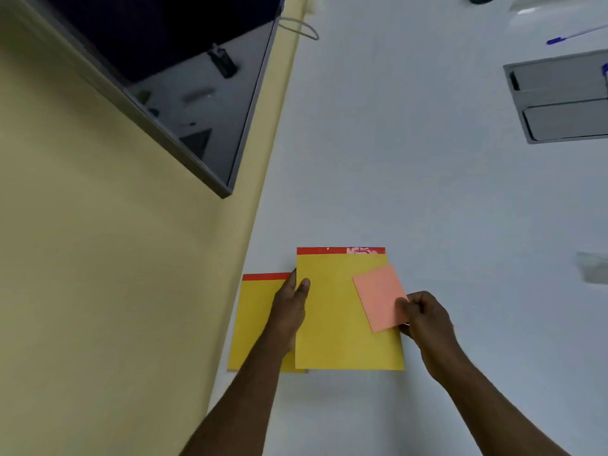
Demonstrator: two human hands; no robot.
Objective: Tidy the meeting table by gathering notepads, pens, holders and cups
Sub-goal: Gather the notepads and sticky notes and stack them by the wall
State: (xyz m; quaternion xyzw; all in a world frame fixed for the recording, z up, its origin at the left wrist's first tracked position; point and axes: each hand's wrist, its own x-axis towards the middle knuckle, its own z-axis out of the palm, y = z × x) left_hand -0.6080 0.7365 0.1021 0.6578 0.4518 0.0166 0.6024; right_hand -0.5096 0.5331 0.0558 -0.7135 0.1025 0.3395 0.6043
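Gathering barely begun: two yellow notepads overlapped at the desk's left edge, upper one gripped by left hand; pink pad pinched in right hand fingers. Blue pen left uncollected at far right corner.

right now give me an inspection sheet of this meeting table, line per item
surface: white table, mostly bare.
job's things: large yellow notepad overlapping a second yellow notepad at the table's left edge; pink notepad lying tilted over the large one; blue pen far right.
clutter: clear object at right edge, too blurred to identify.
hands: left hand grips the large notepad's left edge; right hand pinches the pink notepad.
cables: grey cable loop at the far edge.
surroundings: grey floor-box hatch set in the table; dark screen on a cream wall.
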